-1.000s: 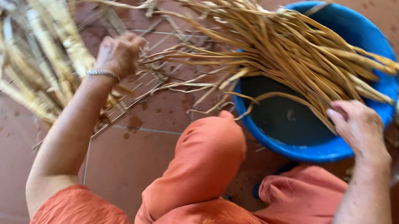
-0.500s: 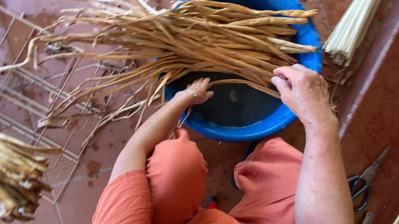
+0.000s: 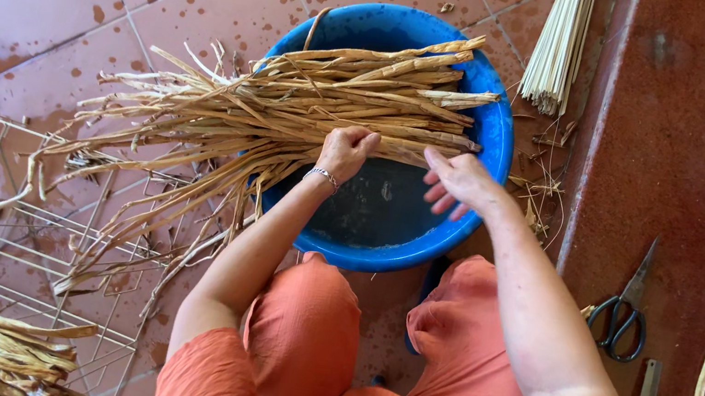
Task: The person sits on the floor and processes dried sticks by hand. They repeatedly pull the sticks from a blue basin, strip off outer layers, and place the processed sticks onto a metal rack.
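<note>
left hand point(image 3: 346, 151) gripped dried fibre bundle point(image 3: 291, 110) lying across blue basin point(image 3: 491, 144); right hand point(image 3: 459, 181) open w/ fingers spread, over basin, just beside bundle, holding nothing.

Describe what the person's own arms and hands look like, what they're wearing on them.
Both arms are bare from the short orange sleeves down. The left hand has a thin silvery bracelet at the wrist. The right hand shows no bracelet or watch, and no gloves are worn. Rings cannot be made out. The orange sleeves match the orange trousers.
</note>
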